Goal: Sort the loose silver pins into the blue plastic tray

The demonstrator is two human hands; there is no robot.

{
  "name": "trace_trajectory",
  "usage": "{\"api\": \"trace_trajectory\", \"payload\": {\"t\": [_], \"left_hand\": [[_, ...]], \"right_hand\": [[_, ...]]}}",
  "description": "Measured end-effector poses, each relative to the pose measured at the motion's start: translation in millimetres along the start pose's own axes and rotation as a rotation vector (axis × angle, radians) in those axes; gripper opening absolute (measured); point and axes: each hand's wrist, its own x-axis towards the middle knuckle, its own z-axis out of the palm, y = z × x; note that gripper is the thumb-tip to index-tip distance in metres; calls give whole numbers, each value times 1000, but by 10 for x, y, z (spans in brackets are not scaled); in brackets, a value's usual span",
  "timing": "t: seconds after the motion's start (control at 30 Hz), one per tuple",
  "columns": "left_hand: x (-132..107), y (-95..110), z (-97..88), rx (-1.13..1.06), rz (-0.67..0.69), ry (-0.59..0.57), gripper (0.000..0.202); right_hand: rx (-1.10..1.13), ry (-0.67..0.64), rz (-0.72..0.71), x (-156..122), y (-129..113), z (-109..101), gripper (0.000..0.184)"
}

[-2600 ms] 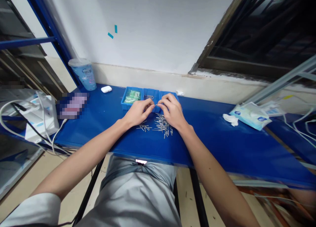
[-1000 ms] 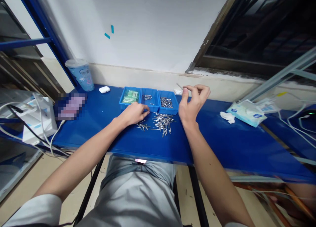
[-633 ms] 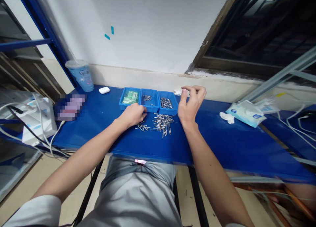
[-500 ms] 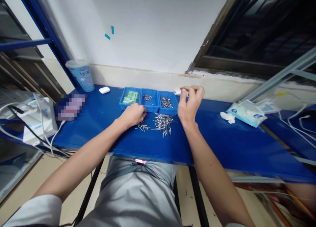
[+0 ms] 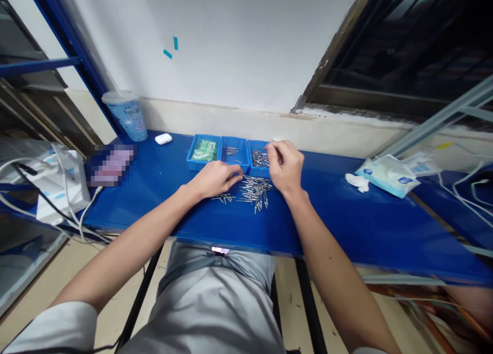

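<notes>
My left hand (image 5: 214,179) rests on the blue bench (image 5: 346,220), fingers curled, tips at the left edge of a loose heap of small metal pins (image 5: 254,191). My right hand (image 5: 284,165) hovers over the right-hand blue tray (image 5: 259,159) that holds more pins, its fingers pinched together; what they hold is too small to make out. A middle tray (image 5: 233,153) carries a few pins, and the left tray (image 5: 203,151) holds green parts.
A blue lidded cup (image 5: 127,114) and a white earbud case (image 5: 163,138) stand at the back left. White boxes with cables (image 5: 54,184) sit on the left. Tissue packs (image 5: 387,173) and a crumpled tissue (image 5: 356,180) lie to the right.
My right hand came down from beside the wall, leftward, to the right-hand tray. My left hand's fingers slid a little right toward the pin heap.
</notes>
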Motion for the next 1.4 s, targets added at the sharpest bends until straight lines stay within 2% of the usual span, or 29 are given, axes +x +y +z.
{"api": "trace_trajectory", "payload": {"t": [0.23,0.4,0.53,0.8,1.07,1.4], "left_hand": [[-2,31,-41,-157,41,79,23],[-7,-1,-12,-233,1,168,19],[-5,-8,-1,-261,-14,215,20],[3,-9,-1,-277,-48,249,20],[2,-22,8,-284,-52,259,20],[6,-27,12,-274,-83,294,18]], "right_hand": [[96,-313,-17,-46,-39,83,28],[93,-399,-23,-57,-21,111,27],[84,-417,-33,-71,-16,124,29],[97,-438,-26,-80,-38,134,22],[81,-452,-69,-84,-53,139,20],[58,-489,-58,-91,-41,173,18]]}}
